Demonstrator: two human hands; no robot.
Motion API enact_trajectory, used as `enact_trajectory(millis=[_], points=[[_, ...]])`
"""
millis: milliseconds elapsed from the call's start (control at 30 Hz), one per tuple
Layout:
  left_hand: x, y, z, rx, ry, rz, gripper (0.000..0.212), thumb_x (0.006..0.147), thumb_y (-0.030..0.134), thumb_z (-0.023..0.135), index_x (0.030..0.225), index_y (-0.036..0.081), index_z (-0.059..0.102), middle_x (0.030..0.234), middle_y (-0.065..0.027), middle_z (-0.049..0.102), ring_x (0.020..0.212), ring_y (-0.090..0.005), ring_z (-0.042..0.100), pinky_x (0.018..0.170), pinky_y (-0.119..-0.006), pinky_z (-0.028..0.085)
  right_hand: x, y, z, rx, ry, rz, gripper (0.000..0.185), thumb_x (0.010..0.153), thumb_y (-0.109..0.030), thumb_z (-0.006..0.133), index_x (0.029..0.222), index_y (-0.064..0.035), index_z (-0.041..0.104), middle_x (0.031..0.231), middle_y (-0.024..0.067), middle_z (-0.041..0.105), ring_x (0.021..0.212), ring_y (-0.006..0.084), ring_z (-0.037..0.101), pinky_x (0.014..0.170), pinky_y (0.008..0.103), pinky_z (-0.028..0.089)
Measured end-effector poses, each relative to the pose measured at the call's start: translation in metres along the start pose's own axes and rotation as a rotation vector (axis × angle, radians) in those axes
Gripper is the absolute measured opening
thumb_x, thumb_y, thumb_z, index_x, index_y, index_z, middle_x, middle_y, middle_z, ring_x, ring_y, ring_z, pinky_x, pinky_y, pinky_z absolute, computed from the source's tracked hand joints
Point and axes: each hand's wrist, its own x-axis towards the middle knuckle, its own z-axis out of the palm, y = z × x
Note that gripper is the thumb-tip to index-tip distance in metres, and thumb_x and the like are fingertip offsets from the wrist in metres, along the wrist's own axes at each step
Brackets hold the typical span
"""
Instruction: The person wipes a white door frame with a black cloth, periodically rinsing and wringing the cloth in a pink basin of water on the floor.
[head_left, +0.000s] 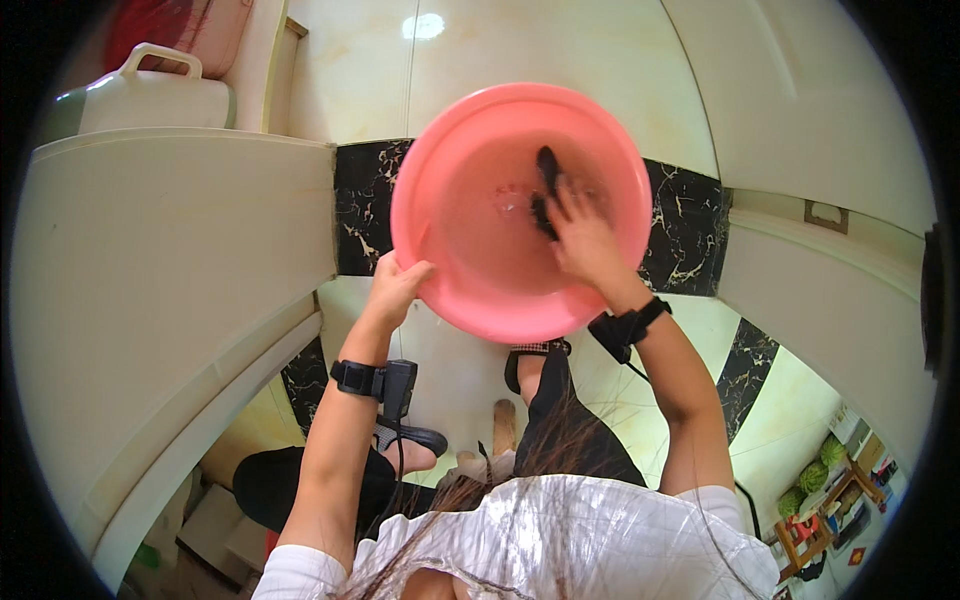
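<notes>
A round pink plastic basin (465, 315) is in front of me over the floor, with cloudy-looking water (480, 232) inside. At its near left rim, my left hand (397, 286) grips the edge, thumb on top. My right hand (589, 236) reaches over the near right rim into the basin, its fingers blurred. Those fingers lie against a black elongated object (548, 161), partly covered by the hand. Blur hides what kind of thing it is, and whether the fingers close around it.
Black marble threshold strip (682, 232) crosses the pale tiled floor (525, 45). White panels (180, 225) flank both sides. A white handled container (157, 97) stands upper left. Watermelons (814, 476) and a wooden rack (810, 532) are lower right. My slippered foot (416, 439) is below.
</notes>
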Motion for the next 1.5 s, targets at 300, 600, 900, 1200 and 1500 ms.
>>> enact_trajectory(millis=[300, 600, 900, 1200, 1500], points=[[-0.023, -0.043, -0.075, -0.095, 0.176, -0.102, 0.020, 0.078, 0.009, 0.061, 0.096, 0.000, 0.060, 0.080, -0.0013, 0.060, 0.067, -0.0108, 0.058, 0.057, -0.023, 0.046, 0.072, -0.078, 0.025, 0.089, -0.229, -0.086, 0.051, 0.089, -0.035, 0.058, 0.134, -0.0115, 0.051, 0.154, 0.0163, 0.024, 0.141, 0.0400, 0.020, 0.112, 0.0529, 0.022], [-0.032, -0.078, -0.093, -0.211, 0.243, -0.085, 0.030, 0.078, 0.009, 0.061, 0.106, -0.002, 0.057, 0.090, -0.0062, 0.062, 0.074, -0.0161, 0.063, 0.060, -0.028, 0.052, 0.088, -0.101, 0.027, -0.328, -0.326, -0.160, 0.040, 0.078, -0.013, 0.060, 0.118, -0.0153, 0.061, 0.117, 0.0104, 0.063, 0.102, 0.0262, 0.058, 0.085, 0.0364, 0.043], [-0.021, -0.094, -0.091, -0.187, 0.257, -0.154, 0.032, 0.083, 0.016, 0.064, 0.111, 0.002, 0.056, 0.093, -0.0046, 0.062, 0.077, -0.0150, 0.062, 0.061, -0.029, 0.052, 0.089, -0.087, 0.035, -0.088, -0.126, -0.144, 0.042, 0.076, -0.010, 0.063, 0.117, -0.0137, 0.060, 0.097, 0.0092, 0.067, 0.097, 0.0264, 0.061, 0.075, 0.0376, 0.050], [-0.028, -0.068, -0.047, 0.658, 0.821, 0.242, 0.068, 0.079, 0.020, 0.071, 0.136, 0.000, 0.040, 0.128, -0.0239, 0.050, 0.122, -0.0366, 0.048, 0.102, -0.044, 0.039, 0.112, -0.089, 0.026, 0.048, 0.024, 0.153, 0.066, 0.076, -0.018, 0.073, 0.134, -0.0097, 0.043, 0.107, 0.0163, 0.060, 0.093, 0.0320, 0.063, 0.077, 0.0430, 0.055], [0.021, -0.067, -0.017, -0.345, 0.400, -0.339, 0.055, 0.090, 0.051, 0.047, 0.130, 0.013, 0.051, 0.134, -0.0095, 0.049, 0.119, -0.0269, 0.047, 0.092, -0.057, 0.040, 0.102, -0.147, 0.054, 1.180, -0.649, 0.159, 0.042, 0.081, -0.028, 0.065, 0.118, -0.0088, 0.061, 0.111, 0.0207, 0.063, 0.089, 0.0268, 0.065, 0.069, 0.0367, 0.056]])
